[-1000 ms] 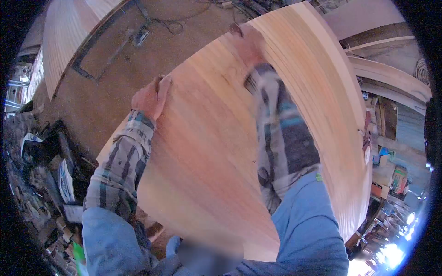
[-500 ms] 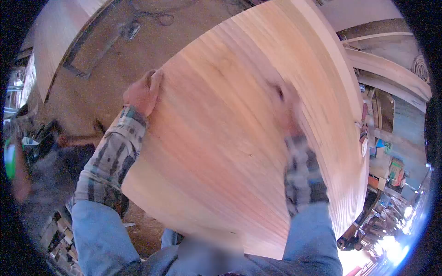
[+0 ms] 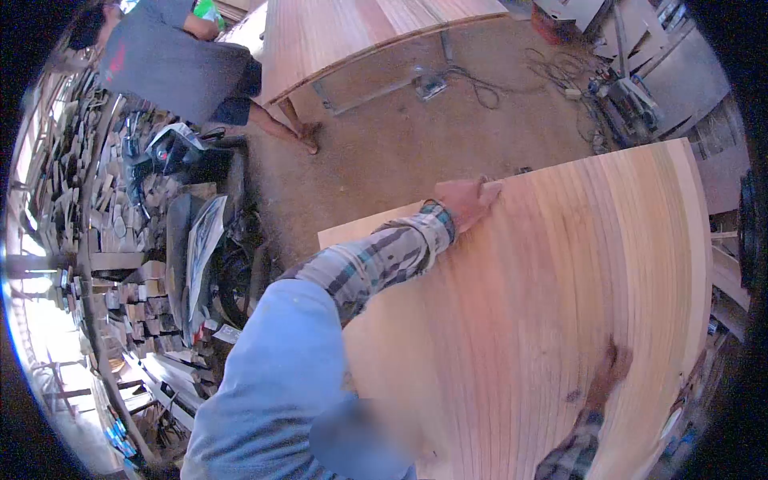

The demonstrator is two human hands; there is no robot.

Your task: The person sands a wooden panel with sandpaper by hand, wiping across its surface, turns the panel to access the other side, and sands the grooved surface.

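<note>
A large wooden panel (image 3: 512, 320) with pinkish and yellowish grain bands fills the lower right and middle. At its far edge, my left hand (image 3: 468, 202) is closed over the rim, fingers curled at the edge. My right hand (image 3: 612, 368) rests on the panel's top surface, nearer the right side. Its fingers look bunched and blurred, and whatever may be under them is hidden. A small dark mark (image 3: 573, 395) shows on the wood beside that hand.
Across the floor (image 3: 360, 168), a second wooden panel (image 3: 360, 40) stands raised. A co-worker (image 3: 176, 68) bends beside it. Cables (image 3: 480, 88) lie on the ground beyond my panel. A motorbike (image 3: 204, 240) and stacked timber offcuts (image 3: 144, 304) line the left.
My view has swung left, bringing the co-worker and stacked timber into sight. My left hand stays at the panel's edge. The right hand now lies lower in view, still on the surface.
</note>
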